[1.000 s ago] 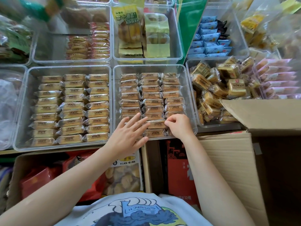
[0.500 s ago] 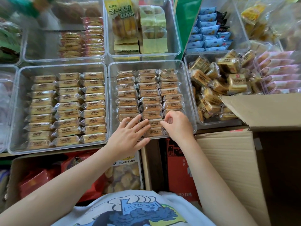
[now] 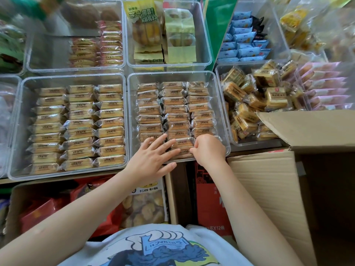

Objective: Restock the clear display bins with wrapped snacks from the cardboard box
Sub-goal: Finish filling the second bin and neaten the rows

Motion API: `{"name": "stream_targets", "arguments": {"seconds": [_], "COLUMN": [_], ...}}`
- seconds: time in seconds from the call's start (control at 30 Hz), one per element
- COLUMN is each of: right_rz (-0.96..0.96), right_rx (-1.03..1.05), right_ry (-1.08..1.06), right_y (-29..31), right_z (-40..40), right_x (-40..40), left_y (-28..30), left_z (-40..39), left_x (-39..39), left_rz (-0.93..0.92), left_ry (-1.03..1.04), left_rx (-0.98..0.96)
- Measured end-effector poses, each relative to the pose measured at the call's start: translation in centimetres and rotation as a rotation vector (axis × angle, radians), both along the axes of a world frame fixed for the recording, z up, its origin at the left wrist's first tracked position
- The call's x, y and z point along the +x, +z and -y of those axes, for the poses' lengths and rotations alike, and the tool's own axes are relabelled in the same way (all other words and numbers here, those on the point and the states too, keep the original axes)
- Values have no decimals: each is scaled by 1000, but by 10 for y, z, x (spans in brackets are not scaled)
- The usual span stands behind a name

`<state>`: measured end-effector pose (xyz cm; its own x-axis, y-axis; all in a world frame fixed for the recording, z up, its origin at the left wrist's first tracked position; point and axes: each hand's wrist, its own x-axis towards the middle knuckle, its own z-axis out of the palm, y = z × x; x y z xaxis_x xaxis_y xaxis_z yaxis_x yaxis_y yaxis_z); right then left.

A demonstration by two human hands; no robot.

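A clear display bin (image 3: 223,120) in the middle holds three columns of wrapped snacks (image 3: 176,108). My left hand (image 3: 153,160) lies flat with spread fingers on the packs at the bin's near left corner. Beside it, my right hand (image 3: 209,148) has curled fingers that pinch the end of a wrapped snack (image 3: 182,143) in the front row. The cardboard box (image 3: 288,189) stands open at the right, its inside dark and its contents hidden.
A second clear bin (image 3: 15,131) of the same packs sits to the left. Further bins hold square cakes (image 3: 255,100), blue packs (image 3: 244,45), pink packs (image 3: 326,87) and green bags (image 3: 180,35). Below the shelf stands a box of red packages (image 3: 38,214).
Both hands stay at the near end of the middle bin. The right hand has shifted slightly toward the bin's front right corner, still working on the front-row packs.
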<state>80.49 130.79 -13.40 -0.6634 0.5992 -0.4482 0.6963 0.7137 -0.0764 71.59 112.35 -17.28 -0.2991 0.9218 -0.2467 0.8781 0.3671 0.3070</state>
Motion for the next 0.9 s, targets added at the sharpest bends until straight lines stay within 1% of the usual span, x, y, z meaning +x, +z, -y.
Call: {"name": "stream_targets", "arguments": {"seconds": [0.1,0.17,0.3,0.4,0.5,0.57,0.63,0.7,0.77,0.87,0.9], "right_rz": [-64,-33,82,86,19,-99,-232,-291,-244,-82,-54], "right_rx": [11,7,-68,-105,-196,-266,-223,-105,-11,58,70], "right_ry": [-47,-66,-76,-66,-58,-103,-164,-185,-159,-66,-40], "right_y": [0,0,0,-1,0,7,17,25,28,25,24], "right_z": [0,-2,-9,-13,-17,-23,-32,-43,-53,-61,-63], "right_x": [4,2,-3,-5,2,11,21,28,33,35,35], "left_y": [1,2,1,2,5,7,8,4,-1,-5,-5], "left_z": [-1,-2,-4,-9,-25,-39,-50,-55,-55,-52,-51], "left_x": [1,0,0,0,3,5,6,5,5,6,7], "left_rz": [-12,-31,-64,-62,-3,24,16,1,7,22,17], "left_ry": [-14,-25,-20,-55,-121,-160,-212,-247,-258,-247,-243], "left_rx": [-8,-9,5,-4,-14,-30,-78,-107,-98,-111,-114]}}
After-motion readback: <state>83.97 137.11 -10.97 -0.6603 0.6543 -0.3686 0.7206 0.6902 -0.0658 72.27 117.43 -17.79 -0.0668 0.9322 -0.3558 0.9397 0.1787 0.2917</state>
